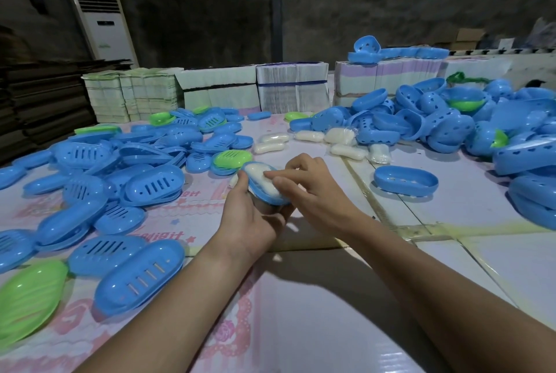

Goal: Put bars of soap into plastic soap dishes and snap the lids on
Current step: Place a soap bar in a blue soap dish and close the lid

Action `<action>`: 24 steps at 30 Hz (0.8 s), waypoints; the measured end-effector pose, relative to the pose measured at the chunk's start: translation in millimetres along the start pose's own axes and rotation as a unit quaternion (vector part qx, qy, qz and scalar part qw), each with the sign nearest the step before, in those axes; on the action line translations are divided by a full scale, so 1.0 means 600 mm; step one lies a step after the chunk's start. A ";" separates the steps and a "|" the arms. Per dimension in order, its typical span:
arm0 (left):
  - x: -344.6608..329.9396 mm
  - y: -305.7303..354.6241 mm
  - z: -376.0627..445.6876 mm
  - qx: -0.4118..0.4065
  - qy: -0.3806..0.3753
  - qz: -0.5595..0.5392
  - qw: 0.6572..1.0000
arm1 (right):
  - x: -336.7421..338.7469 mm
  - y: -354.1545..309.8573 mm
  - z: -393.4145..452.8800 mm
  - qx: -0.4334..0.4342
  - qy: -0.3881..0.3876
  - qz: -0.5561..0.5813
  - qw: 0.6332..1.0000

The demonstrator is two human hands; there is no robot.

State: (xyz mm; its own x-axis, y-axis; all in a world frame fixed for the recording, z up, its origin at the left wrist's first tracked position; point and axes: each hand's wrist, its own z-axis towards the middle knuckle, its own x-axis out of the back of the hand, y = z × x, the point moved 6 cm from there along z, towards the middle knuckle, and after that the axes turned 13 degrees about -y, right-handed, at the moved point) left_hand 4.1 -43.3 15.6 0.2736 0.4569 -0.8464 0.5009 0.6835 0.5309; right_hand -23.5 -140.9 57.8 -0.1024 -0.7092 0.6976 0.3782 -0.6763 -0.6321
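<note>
Soap bar sits in blue dish base, held up off the surface at frame centre, tilted w/ far end toward 11 o'clock. Left hand cups base from underneath — grip curled round its underside, thumb on near-left rim. Right hand comes in from 3 o'clock; fingertips press flat on top of bar, other fingers loosely bent, pinching nothing.

Handling, as judged: bar prob light, firm, looks film-wrapped so slick — better pushed down than pinched. Base thin moulded plastic, stiff but flexes some; hold by long sides so rim stays free for lid. Seems seated or nearly; lid not yet on.

Spare wrapped soap bars at 12 o'clock, near. Slotted blue lids piled from 9 to 10 o'clock — closest ones just beside left hand. Empty blue base at 3 o'clock; heap of bases at 1–2 o'clock. Snap-on likely needs even press round rim, else one end pops.
</note>
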 end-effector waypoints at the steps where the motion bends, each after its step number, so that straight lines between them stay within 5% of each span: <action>1: -0.001 0.001 -0.001 -0.001 -0.003 0.003 1.000 | 0.005 -0.002 -0.001 0.011 0.017 -0.012 1.000; 14: -0.010 -0.003 -0.007 0.009 -0.039 -0.001 0.999 | 0.011 -0.011 -0.006 -0.008 0.052 -0.044 0.998; 24: 0.007 -0.019 0.006 0.039 -0.033 0.012 0.999 | 0.132 0.061 -0.092 -0.091 0.185 -0.033 0.978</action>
State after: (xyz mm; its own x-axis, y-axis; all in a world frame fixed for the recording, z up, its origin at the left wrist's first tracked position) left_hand 2.3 -51.4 5.8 0.3389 0.4315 -0.8360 0.5551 0.6257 0.5480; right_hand -68.5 -232.7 71.6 -0.4598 -0.6638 0.5899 0.1925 -0.7230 -0.6635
